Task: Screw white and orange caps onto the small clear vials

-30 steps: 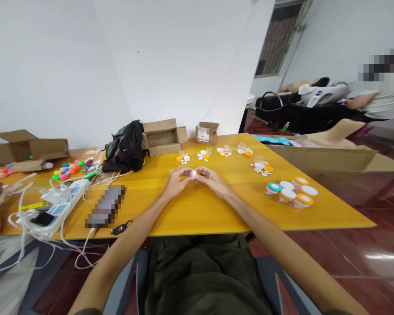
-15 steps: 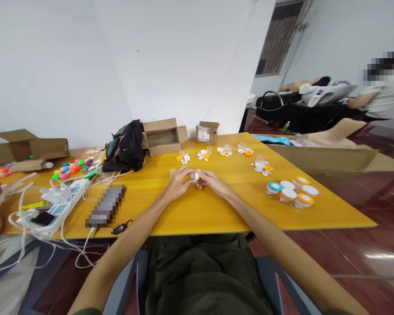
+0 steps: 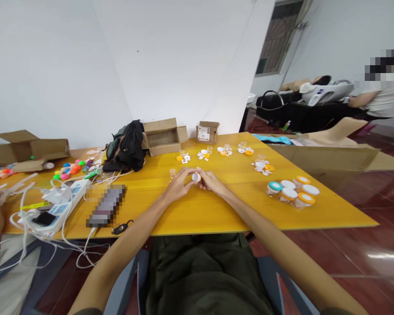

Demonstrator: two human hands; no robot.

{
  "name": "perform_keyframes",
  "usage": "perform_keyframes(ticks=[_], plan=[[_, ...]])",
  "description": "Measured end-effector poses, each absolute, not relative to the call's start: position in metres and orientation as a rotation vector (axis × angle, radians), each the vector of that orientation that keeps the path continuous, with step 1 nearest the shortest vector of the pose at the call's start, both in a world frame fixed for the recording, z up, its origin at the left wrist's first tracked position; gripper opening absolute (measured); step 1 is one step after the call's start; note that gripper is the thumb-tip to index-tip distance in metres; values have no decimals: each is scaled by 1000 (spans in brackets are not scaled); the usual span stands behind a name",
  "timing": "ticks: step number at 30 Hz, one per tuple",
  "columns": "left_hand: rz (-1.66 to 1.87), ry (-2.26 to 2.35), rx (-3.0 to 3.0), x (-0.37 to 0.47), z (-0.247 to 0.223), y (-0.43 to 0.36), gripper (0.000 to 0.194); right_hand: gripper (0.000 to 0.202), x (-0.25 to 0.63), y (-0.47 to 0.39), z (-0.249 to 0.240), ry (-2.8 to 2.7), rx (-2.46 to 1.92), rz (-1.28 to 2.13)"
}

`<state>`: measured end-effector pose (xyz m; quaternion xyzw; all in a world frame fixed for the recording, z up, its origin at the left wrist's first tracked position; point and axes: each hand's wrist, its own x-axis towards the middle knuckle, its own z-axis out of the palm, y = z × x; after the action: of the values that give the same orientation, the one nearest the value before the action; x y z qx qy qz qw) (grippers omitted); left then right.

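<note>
A small round lid (image 3: 196,177), white on the face turned to me, is held between my two hands above the yellow table. My left hand (image 3: 180,183) pinches its left side with thumb and fingers. On the other side, my right hand (image 3: 211,181) grips its edge, and these fingers partly cover it. A clear jar (image 3: 172,173) stands just left of my left hand. Beyond my hands lie small piles of white discs (image 3: 186,158) and orange rings (image 3: 222,153) beside clear jars.
Several lidded jars (image 3: 288,194) stand together on the right of the table (image 3: 216,217). To the left are a phone (image 3: 107,205), a power strip (image 3: 61,210) with cables and a car key (image 3: 121,228). Cardboard boxes (image 3: 162,139) and a black bag (image 3: 128,146) sit along the wall.
The lid has turned between my fingers, so its white round face now points more towards me. My hands have stayed in nearly the same place.
</note>
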<state>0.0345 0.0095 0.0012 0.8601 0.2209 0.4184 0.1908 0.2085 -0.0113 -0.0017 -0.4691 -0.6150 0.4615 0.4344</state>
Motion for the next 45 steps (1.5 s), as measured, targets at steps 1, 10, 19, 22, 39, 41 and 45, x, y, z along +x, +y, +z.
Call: perform_keyframes(ticks=[1, 10, 19, 22, 39, 41, 45], plan=[[1167, 617, 2412, 35, 1, 9, 29, 67, 209, -11, -1, -1549, -1175, 1127], [1142, 607, 2142, 40, -4, 11, 38, 78, 207, -8, -3, -1610, -1220, 1040], [1043, 748, 2271, 34, -6, 17, 38, 69, 224, -7, -4, -1579, -1340, 736], [945, 822, 2399, 32, -4, 16, 41, 52, 232, -5, -5, -1566, -1498, 470], [944, 1188, 2809, 2, 23, 22, 37, 27, 235, 3, -19, -2133, -1457, -14], [881, 1249, 2824, -5, 25, 23, 32, 27, 235, 3, -17, -2142, -1453, -2], [695, 1258, 2882, -8, 22, 25, 22, 26, 233, 2, -15, -2114, -1505, 20]])
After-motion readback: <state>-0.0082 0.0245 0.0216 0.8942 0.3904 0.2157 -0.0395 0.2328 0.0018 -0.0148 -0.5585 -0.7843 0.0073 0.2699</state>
